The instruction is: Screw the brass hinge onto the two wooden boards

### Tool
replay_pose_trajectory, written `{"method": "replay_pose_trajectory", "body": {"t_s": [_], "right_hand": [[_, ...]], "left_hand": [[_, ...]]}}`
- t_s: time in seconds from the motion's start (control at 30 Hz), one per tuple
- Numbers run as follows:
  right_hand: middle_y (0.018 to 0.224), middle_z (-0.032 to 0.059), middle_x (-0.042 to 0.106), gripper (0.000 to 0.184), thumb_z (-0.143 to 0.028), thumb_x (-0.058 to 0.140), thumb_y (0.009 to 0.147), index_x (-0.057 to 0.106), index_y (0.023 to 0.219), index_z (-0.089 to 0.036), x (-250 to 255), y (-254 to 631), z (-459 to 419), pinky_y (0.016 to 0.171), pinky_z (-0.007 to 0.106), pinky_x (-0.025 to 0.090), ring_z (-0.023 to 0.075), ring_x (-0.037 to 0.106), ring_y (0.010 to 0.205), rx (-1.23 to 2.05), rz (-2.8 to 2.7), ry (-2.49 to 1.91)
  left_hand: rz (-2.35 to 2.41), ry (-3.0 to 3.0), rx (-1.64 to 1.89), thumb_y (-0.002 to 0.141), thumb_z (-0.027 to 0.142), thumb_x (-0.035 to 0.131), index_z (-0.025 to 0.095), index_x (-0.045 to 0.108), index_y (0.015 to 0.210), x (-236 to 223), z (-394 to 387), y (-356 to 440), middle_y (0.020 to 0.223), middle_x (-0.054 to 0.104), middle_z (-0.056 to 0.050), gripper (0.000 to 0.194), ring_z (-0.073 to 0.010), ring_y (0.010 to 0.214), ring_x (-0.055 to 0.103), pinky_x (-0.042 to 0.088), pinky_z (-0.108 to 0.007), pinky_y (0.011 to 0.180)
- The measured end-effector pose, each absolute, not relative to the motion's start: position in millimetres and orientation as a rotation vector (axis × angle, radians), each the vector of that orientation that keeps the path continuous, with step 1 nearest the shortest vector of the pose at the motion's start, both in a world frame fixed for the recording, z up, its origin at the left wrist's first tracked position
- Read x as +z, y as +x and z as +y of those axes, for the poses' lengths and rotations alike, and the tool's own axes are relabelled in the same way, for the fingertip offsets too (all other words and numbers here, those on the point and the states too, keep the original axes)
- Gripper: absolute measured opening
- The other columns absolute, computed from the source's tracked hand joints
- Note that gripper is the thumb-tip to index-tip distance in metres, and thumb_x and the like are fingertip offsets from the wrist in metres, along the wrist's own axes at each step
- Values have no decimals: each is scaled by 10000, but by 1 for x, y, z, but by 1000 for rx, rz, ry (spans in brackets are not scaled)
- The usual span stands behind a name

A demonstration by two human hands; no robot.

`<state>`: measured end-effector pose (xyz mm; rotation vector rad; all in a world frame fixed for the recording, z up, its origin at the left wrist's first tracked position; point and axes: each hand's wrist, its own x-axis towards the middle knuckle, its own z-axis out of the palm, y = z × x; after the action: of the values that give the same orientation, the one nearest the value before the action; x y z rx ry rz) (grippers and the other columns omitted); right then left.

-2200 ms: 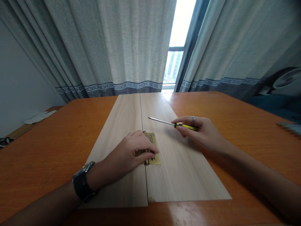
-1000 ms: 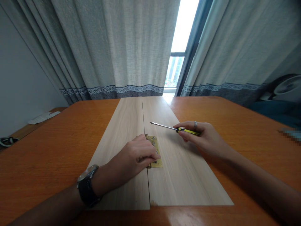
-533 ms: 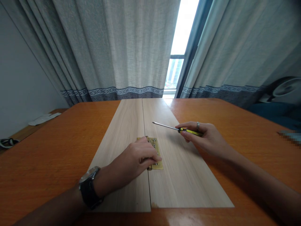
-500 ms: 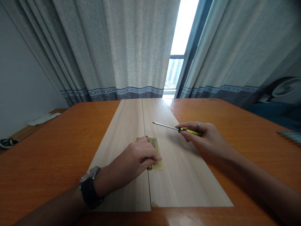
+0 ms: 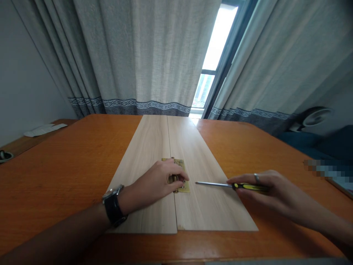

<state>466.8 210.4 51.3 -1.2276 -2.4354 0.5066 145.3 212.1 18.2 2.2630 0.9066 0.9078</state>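
A brass hinge (image 5: 186,188) lies across the seam between two pale wooden boards, with small screws or screw holes on its right leaf. Over it rests my left hand (image 5: 165,176), wearing a black-strapped watch, and it covers most of the left leaf. Thumb and forefinger curl together at the right leaf; whatever sits between their tips is too small to make out. My right hand (image 5: 264,187), with a ring on one finger, grips a yellow-and-black screwdriver (image 5: 249,187). The screwdriver's shaft points left over the right board (image 5: 212,209), its tip apart from the hinge.
The left board (image 5: 149,140) and its neighbour lie on an orange-brown wooden table (image 5: 68,176). Behind the table hang grey curtains (image 5: 165,55) with a window gap. White paper (image 5: 45,129) is at the far left, and a round fan-like object (image 5: 316,117) stands at the right.
My right hand has moved right and nearer to me with the screwdriver, now held more level. My left hand stays at the hinge, its thumb and forefinger slightly shifted. The view has tilted a little.
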Motion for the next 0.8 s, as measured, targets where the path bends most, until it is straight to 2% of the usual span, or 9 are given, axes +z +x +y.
{"method": "replay_pose_trajectory", "body": {"t_s": [0.13,0.37,0.8], "right_hand": [[883,67,782,295,-384,664,884,774,1130,-265,43,460,200,573,261,546,194,710,675,508,-2461,-1187],[812,53,773,302,-372,669,885,767,1145,-256,38,458,202,530,227,512,160,684,603,526,-2462,-1150],[837,58,787,297,-431,636,888,777,1114,-300,54,453,199,509,290,541,210,715,607,433,-2414,-1196]], "left_hand": [[882,2280,917,840,65,704,160,739,835,21,211,145,814,734,-17,101,-150,816,618,470,-283,801],[832,2319,910,853,63,684,166,736,823,19,214,145,795,717,-8,119,-142,799,597,458,-272,769],[844,2309,918,843,60,697,163,729,819,20,213,144,794,715,-7,111,-142,802,604,464,-270,775]]}}
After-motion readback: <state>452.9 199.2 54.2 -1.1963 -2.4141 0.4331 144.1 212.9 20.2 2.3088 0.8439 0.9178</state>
